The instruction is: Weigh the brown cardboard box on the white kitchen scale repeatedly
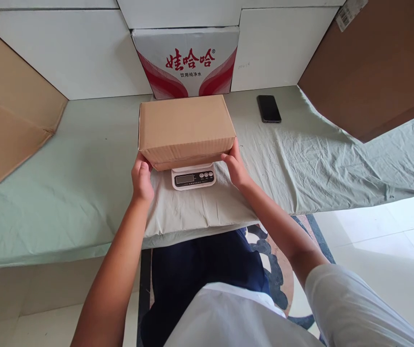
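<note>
A closed brown cardboard box (187, 124) sits at or just above a white digital scale (194, 177), hiding the scale's platform; I cannot tell whether the two touch. My left hand (142, 179) grips the box's lower left corner, thumb at the front and the other fingers mostly hidden behind it. At the lower right corner my right hand (235, 161) holds the box too, its thumb along the bottom front edge. The scale's dark display and buttons face me, and no digits can be read on it.
A black phone (269, 108) lies on the green cloth (94, 168) to the right. Behind the box stands a white and red printed carton (192, 62) against white panels. Large cardboard boxes flank both sides, one at the left (15, 106) and one at the right (380, 67).
</note>
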Demonstrator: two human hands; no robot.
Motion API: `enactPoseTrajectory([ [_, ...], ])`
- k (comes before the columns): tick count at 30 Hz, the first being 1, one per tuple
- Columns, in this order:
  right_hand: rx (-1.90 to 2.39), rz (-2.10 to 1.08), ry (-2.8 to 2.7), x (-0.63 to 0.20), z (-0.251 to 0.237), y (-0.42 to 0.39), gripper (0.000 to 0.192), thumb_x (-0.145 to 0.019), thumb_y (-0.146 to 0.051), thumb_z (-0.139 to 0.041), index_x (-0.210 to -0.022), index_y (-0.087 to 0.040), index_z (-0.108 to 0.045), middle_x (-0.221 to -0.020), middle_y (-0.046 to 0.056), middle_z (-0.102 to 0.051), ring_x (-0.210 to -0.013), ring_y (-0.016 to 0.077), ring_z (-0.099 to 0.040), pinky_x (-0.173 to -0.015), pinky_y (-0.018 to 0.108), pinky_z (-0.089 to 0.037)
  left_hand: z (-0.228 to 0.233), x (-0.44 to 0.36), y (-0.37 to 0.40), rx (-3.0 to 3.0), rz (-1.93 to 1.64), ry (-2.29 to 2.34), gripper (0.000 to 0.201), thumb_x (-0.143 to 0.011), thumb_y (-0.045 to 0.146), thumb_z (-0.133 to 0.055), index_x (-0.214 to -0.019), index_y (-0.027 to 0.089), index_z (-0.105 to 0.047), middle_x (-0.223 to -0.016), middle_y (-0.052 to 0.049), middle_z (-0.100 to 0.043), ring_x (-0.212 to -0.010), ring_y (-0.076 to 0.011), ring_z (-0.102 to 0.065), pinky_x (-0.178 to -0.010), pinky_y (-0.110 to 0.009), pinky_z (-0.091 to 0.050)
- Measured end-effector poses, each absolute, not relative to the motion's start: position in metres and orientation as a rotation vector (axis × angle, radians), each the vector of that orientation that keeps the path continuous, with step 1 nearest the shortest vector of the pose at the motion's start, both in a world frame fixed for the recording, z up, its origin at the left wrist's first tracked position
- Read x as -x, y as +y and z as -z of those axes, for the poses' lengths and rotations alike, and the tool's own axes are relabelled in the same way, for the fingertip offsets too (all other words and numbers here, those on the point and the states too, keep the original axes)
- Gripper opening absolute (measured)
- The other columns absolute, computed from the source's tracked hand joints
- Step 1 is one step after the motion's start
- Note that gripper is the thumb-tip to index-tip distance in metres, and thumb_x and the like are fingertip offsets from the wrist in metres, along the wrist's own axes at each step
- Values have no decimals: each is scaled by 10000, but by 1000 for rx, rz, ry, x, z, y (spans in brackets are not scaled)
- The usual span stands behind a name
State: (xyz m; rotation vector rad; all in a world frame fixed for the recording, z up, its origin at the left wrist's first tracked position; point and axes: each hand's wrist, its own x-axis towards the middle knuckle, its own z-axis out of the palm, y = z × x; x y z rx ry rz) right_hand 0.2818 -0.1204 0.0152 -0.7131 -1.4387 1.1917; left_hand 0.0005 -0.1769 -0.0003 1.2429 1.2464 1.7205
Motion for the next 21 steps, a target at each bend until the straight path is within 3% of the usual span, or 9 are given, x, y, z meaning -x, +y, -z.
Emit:
enactPoseTrajectory([
  [5, 679, -1204, -1406, -282, -13, -122, 826, -787, -565, -667, -1552, -401, -402, -1682, -50, -416, -1639, 293, -270, -1415, 514, -189, -2, -6, -177, -1294, -1773, 1191, 667, -863, 771, -561, -1291, 283, -715, -1348, -95, -716, -1335, -307, -645, -1095, -426, -545],
  [10, 682, -1221, -1386, -280, -13, -123, 850, -783, -619, -673, -1560, -422, -390, -1727, -73, -365, -1664, 272, -239, -1420, 504, -175, -5, -5, -176, -1309, -1762, 1179, 740, -833, 797, -576, -1370, 295, -658, -1486, -102, -642, -1439, -322, -574, -1172, -466, -486],
  [13, 705, -1173, -1264, -285, -21, -119, 861, -786, -685, -630, -1566, -437, -362, -1763, -95, -295, -1697, 276, -171, -1416, 553, -117, -11, 4, -177, -1257, -1907, 1178, 831, -821, 790, -573, -1522, 353, -491, -1725, -50, -396, -1597, -291, -389, -1296, -475, -333],
  [16, 753, -1110, -1064, -297, -31, -114, 823, -790, -696, -577, -1546, -445, -368, -1768, -101, -271, -1710, 286, -138, -1400, 611, -83, -16, 15, -176, -1071, -2030, 1253, 873, -884, 730, -468, -1641, 351, -255, -1822, -40, -143, -1658, -223, -263, -1339, -454, -218],
  [19, 786, -1108, -908, -305, -36, -110, 781, -784, -667, -543, -1512, -419, -405, -1754, -70, -305, -1700, 274, -192, -1396, 604, -102, -16, 21, -173, -965, -1999, 1293, 1057, -835, 771, -454, -1689, 283, -67, -1830, -72, -59, -1667, -194, -233, -1343, -414, -212],
  [21, 796, -1131, -856, -305, -36, -109, 773, -772, -651, -539, -1492, -392, -426, -1744, -45, -330, -1691, 271, -223, -1395, 591, -118, -15, 21, -170, -964, -1967, 1280, 1160, -789, 811, -487, -1695, 252, -25, -1830, -80, -47, -1669, -199, -225, -1345, -403, -213],
])
